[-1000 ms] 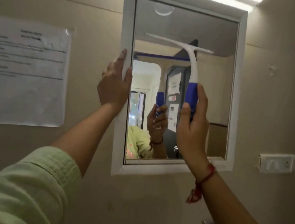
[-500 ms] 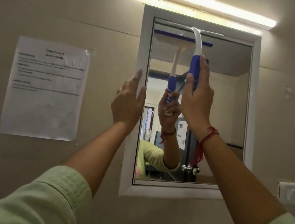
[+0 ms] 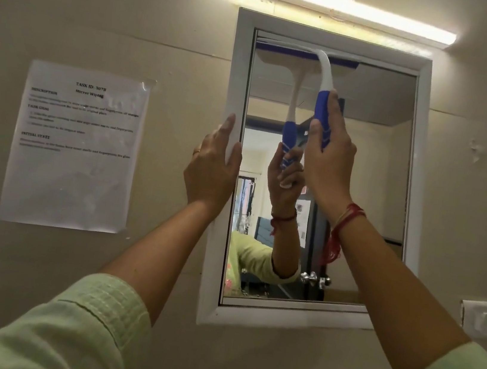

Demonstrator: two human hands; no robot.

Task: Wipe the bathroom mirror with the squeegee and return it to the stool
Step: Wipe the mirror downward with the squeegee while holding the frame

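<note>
Since the earlier frames: squeegee (image 3: 324,80) raised from mid-glass to the top of the mirror (image 3: 368,177); its blade now lies level against the glass just under the upper frame, covering the left and middle of the width.

Head view, item by item.
- Right hand (image 3: 328,162): grip wrapped closed around the blue handle, white neck curving up to the blade.
- Left hand (image 3: 211,167): grip holding nothing, fingers extended flat, palm pressed on the left side of the white mirror frame (image 3: 241,59).
- Paper notice (image 3: 75,148): taped to the wall, well left of the mirror.
- Light bar (image 3: 333,4): lit, just above the frame.
- Stool: not in view.

Risks, as judged:
- Blade tilting on the downward pull would likely leave streaks.
- Right part of the glass sits beyond the blade's end, so it may go unwiped without a second pass.
- Hard pressure could shift the frame if the left hand eases off.

Containers: none visible.
</note>
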